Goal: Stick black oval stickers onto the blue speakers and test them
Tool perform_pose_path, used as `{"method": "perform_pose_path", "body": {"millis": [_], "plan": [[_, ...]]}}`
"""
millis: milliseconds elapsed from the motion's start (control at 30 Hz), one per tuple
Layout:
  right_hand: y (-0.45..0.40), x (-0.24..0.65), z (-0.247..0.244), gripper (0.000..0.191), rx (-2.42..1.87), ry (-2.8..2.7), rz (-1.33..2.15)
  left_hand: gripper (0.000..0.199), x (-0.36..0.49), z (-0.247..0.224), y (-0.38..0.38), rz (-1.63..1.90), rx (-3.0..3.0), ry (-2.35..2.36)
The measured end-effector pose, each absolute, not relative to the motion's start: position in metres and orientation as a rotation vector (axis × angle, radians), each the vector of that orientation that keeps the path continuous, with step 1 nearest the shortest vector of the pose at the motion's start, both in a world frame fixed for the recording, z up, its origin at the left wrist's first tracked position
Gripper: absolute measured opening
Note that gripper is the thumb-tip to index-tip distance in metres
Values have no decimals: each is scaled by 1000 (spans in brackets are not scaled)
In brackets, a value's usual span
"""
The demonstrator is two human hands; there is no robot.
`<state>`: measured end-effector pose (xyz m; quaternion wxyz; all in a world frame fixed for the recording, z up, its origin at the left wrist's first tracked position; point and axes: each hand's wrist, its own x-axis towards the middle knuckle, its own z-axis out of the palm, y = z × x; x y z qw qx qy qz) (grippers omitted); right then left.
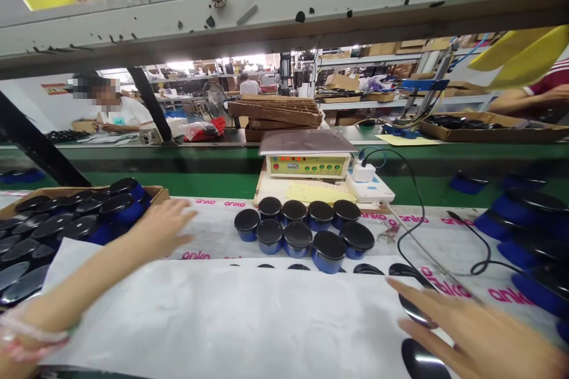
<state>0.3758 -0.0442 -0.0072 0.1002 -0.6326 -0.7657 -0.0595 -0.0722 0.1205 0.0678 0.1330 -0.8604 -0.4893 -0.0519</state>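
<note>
A large white sheet (231,320) lies across the front of the table, over several black glossy pieces whose edges show along its far and right sides. My left hand (162,228), fingers spread and slightly blurred, hovers above the sheet's far left part and holds nothing. At the sheet's right edge is my right hand (462,320), its fingers apart over black oval pieces (422,361); whether it touches them is unclear. Beyond the sheet stands a group of blue cups with black tops (297,237).
A cardboard box (160,194) of black-topped pieces sits left; stacked blue-black cups (533,243) stand right. Behind are a scale (306,163), a power strip (371,188), a black cable and a green belt (213,174). A shelf beam (275,9) crosses overhead.
</note>
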Motion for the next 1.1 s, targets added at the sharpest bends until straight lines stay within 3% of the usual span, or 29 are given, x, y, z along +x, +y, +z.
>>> {"method": "perform_pose_path", "body": {"millis": [67,167,233,333,467,667,767,833,967,1100], "plan": [[-7,339,22,52,-1670,-2390,-307,47,-12,53,114,-238,-2595,-1306],[39,296,36,58,-1612,-2477,-401,61,60,22,103,-376,-2606,-1249],[55,285,32,52,-1597,-2497,-399,62,81,4,99,-435,-2590,-1248],[58,291,24,43,-1573,-2489,-357,58,79,-10,99,-482,-2608,-1190],[51,307,23,48,-1559,-2468,-260,49,64,-11,103,-510,-2664,-1106],[54,303,32,48,-1579,-2495,-188,60,65,-5,106,-646,-2595,-1228],[64,286,36,52,-1585,-2482,-178,34,67,1,103,-689,-2590,-1248],[72,272,34,57,-1576,-2491,-160,28,67,3,99,-701,-2588,-1261],[82,257,28,59,-1528,-2510,-68,52,65,1,94,-698,-2531,-1358],[80,269,42,49,-1495,-2455,53,59,63,-5,95,-707,-2557,-1387]]}}
